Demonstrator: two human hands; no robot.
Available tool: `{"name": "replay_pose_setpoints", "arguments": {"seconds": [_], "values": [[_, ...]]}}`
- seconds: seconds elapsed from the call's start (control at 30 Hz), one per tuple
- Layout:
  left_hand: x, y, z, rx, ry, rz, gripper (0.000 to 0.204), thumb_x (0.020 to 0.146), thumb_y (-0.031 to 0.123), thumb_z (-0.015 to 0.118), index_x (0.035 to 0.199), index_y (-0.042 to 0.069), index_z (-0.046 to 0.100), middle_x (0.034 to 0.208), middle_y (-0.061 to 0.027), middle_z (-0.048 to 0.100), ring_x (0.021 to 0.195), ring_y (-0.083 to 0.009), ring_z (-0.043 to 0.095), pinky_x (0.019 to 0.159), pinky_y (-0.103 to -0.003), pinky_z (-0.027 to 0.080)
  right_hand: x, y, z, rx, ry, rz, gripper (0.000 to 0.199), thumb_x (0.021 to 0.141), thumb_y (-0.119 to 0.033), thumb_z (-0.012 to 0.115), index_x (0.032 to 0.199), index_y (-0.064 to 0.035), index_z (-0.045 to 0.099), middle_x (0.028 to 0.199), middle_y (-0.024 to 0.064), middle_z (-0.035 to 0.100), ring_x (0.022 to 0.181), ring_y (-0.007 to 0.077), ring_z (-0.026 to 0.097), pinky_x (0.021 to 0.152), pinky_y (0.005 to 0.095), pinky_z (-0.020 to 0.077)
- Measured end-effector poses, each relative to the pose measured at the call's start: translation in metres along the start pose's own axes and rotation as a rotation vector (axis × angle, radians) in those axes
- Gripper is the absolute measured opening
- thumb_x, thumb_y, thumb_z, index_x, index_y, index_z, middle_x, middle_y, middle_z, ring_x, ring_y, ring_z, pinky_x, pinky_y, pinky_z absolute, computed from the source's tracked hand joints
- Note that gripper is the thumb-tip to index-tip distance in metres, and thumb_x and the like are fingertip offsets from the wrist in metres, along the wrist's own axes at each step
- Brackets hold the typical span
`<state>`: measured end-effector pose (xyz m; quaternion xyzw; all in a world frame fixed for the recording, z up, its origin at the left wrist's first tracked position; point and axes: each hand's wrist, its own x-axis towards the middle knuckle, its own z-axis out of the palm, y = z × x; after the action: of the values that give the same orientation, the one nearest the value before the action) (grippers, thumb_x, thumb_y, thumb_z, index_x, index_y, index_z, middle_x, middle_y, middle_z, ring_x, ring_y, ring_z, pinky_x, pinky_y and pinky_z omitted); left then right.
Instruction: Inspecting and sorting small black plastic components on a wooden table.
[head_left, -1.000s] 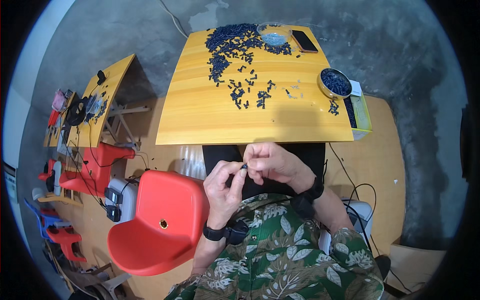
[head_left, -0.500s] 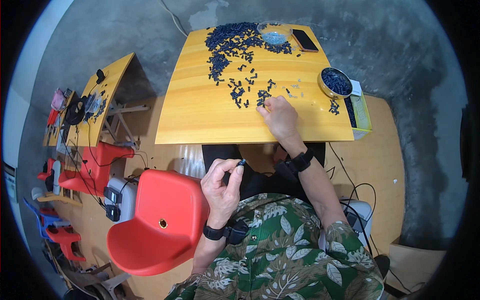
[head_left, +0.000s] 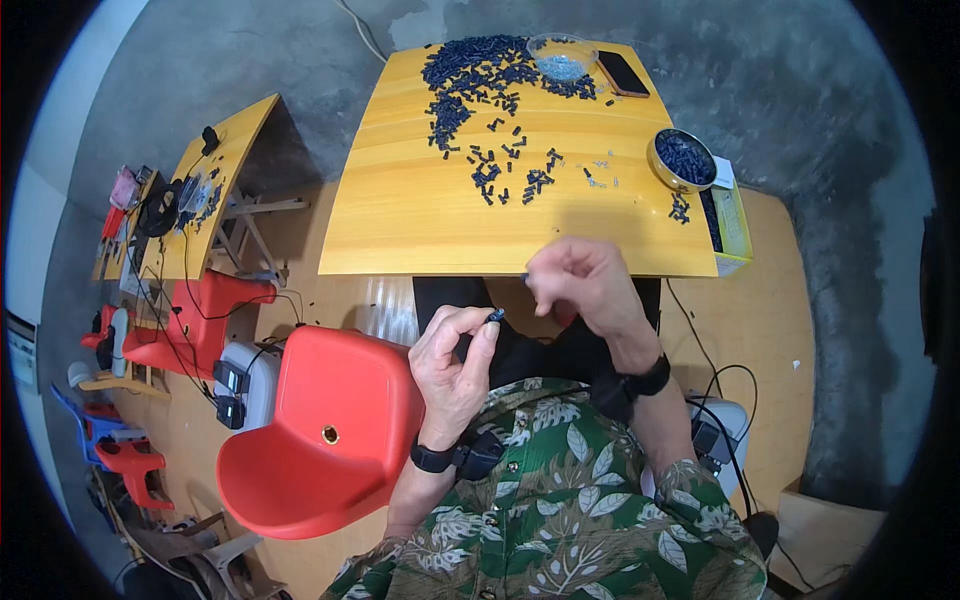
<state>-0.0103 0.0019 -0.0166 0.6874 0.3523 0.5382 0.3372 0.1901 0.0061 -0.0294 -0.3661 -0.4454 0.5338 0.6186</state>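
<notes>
- While a small dark piece [head_left: 496, 315] is being pinched between the thumb and forefinger of the left hand [head_left: 450, 365], just short of the near edge of the bench [head_left: 420, 245], its tip is being left exposed, probably for a clear view.
- At that near edge, a second dark piece [head_left: 526, 277] is seemingly being gripped by the fingertips of the right hand [head_left: 590, 290]; its shape is being hidden by blur.
- From the bench's far left toward its middle, loose dark pieces [head_left: 480, 62] are being left strewn, perhaps so that single ones can be taken easily.
- By the bench's right edge, more dark pieces [head_left: 685, 158] are being contained in a metal bowl [head_left: 668, 178], presumably against rolling off.
- Near the bench's far edge, tiny bluish bits [head_left: 562, 68] are being gathered in a clear bowl [head_left: 538, 58], likely because they scatter.
- At the bench's far right corner, a phone [head_left: 623, 74] is being stowed, apparently out of the way.
</notes>
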Motion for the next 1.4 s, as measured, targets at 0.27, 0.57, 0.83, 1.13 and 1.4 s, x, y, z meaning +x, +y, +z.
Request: {"name": "replay_pose_setpoints", "arguments": {"seconds": [0.27,0.57,0.83,1.13,1.4], "values": [[0.001,0.009,-0.001,0.083,-0.028,0.051,0.011,0.083,-0.003,0.068,0.094,-0.001,0.067,0.079,-0.0089,0.064,0.069,-0.0185,0.061,0.063,-0.028,0.048,-0.021,-0.022,0.021,0.167,-0.138,0.105,0.014,0.09,-0.006,0.069,0.1,0.0035,0.069,0.08,0.0076,0.069,0.062,0.0103,0.065,0.057,0.0207,0.0537],[0.002,0.01,-0.001,0.118,-0.056,0.111,0.012,0.081,-0.004,0.069,0.092,-0.001,0.066,0.08,-0.0116,0.065,0.069,-0.0232,0.062,0.062,-0.032,0.049,-0.022,-0.02,0.025,0.131,-0.118,0.076,0.011,0.09,-0.006,0.069,0.096,0.0031,0.069,0.078,0.0066,0.069,0.06,0.0095,0.064,0.055,0.0207,0.0539],[0.002,0.012,-0.002,0.139,-0.067,0.113,0.012,0.081,-0.004,0.069,0.093,-0.001,0.066,0.08,-0.0116,0.065,0.07,-0.0236,0.062,0.062,-0.032,0.049,-0.023,-0.023,0.024,0.101,-0.134,0.083,0.009,0.09,-0.007,0.068,0.093,0.0018,0.068,0.076,0.0042,0.067,0.059,0.0081,0.063,0.053,0.0201,0.0526],[0.004,0.014,-0.003,0.214,-0.086,0.172,0.014,0.08,-0.004,0.07,0.093,0.0,0.065,0.08,-0.0118,0.065,0.071,-0.0258,0.063,0.064,-0.034,0.05,-0.024,-0.026,0.021,0.04,-0.154,0.101,0.008,0.09,-0.008,0.069,0.091,0.0007,0.068,0.072,0.002,0.065,0.057,0.0069,0.061,0.052,0.0196,0.0512],[0.003,0.013,-0.002,0.217,-0.102,0.202,0.015,0.079,-0.004,0.07,0.093,0.0,0.064,0.081,-0.0123,0.065,0.072,-0.0268,0.063,0.064,-0.034,0.051,-0.026,-0.029,0.022,0.034,-0.103,0.094,0.009,0.09,-0.008,0.069,0.091,0.0007,0.068,0.072,0.0016,0.065,0.057,0.0064,0.06,0.052,0.0197,0.0507]]}}
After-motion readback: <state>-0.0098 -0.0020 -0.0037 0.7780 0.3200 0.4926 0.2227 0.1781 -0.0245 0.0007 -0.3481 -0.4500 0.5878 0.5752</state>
